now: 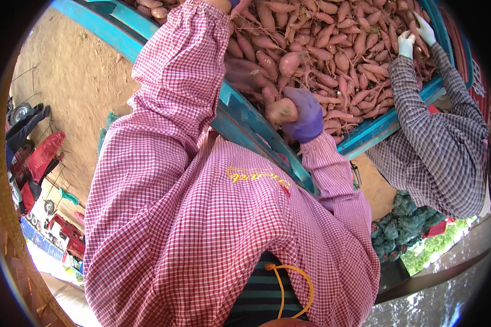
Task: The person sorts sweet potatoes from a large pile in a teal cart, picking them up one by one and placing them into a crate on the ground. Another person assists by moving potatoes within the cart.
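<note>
My right hand (305,114), in a purple glove, grips a sweet potato (281,111) just inside the near teal metal side (251,126) of a truck bed or trailer. The tuber is slightly blurred, with a brown patch on its end. A large heap of reddish sweet potatoes (341,61), many with stringy roots, fills the bed beyond. My left arm reaches over the teal side to the top edge, where only a sliver of my left hand (234,3) in its purple glove shows. Its fingers are cut off by the frame, beside more sweet potatoes.
On the right, a co-worker's white-gloved hands (407,43) handle a sweet potato (418,36) at the heap's far corner. Filled green mesh sacks (403,229) are piled below that person. Red vehicles (67,237) stand across bare dirt ground (77,65) on the left.
</note>
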`<act>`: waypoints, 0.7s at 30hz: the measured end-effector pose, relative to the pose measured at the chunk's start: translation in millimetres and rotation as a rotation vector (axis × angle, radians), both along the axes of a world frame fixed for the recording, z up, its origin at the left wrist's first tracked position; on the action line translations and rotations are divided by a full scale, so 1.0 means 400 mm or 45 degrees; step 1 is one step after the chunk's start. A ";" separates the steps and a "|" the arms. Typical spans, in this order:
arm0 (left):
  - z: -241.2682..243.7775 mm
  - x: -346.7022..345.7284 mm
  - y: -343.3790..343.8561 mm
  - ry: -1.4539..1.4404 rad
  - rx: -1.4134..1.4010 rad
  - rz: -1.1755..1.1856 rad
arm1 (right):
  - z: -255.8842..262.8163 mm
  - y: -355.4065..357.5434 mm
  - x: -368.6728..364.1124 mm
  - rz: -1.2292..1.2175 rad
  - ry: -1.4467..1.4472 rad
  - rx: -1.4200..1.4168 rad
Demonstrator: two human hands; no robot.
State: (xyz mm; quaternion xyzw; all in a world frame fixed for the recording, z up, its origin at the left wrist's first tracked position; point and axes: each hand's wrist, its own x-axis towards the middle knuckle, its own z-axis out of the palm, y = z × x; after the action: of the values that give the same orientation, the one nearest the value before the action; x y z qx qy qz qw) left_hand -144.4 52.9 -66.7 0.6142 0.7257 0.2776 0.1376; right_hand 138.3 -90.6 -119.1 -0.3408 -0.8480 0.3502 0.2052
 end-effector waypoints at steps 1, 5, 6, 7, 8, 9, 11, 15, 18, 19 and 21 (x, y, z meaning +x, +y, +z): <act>-0.006 0.001 0.003 -0.010 0.006 -0.003 | 0.006 -0.002 -0.001 -0.078 0.104 -0.016; -0.007 0.013 0.015 -0.112 0.002 -0.015 | -0.137 0.009 0.078 0.605 -1.149 -0.147; -0.016 0.027 0.040 -0.174 0.009 -0.065 | -0.166 -0.004 0.107 0.602 -1.280 -0.203; -0.017 0.027 0.030 -0.154 -0.007 -0.068 | -0.163 -0.015 0.105 0.660 -1.387 -0.247; -0.017 0.029 0.020 -0.135 -0.024 -0.073 | -0.159 -0.022 0.101 0.716 -1.495 -0.294; -0.018 0.031 0.010 -0.120 -0.043 -0.083 | -0.154 -0.021 0.102 0.533 -1.194 -0.227; -0.001 0.014 -0.004 -0.084 -0.059 -0.082 | -0.105 -0.007 0.093 0.206 -0.590 -0.095; -0.033 0.027 0.004 -0.151 -0.078 -0.109 | -0.060 -0.019 0.028 -0.337 0.114 -0.103; -0.030 0.040 0.013 -0.173 -0.114 -0.137 | -0.321 -0.057 0.191 0.450 -0.607 0.222; -0.034 0.048 0.018 -0.177 -0.129 -0.140 | -0.380 -0.075 0.222 0.614 -0.795 0.416; -0.057 0.037 0.021 -0.057 -0.116 -0.119 | -0.302 -0.027 0.167 0.481 -0.916 0.124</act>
State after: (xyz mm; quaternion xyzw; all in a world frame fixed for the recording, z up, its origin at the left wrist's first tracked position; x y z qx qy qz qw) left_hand -129.6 61.1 -89.3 0.6341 0.7049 0.2512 0.1945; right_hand 205.0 -101.4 -239.8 -0.2696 -0.9290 0.1997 -0.1564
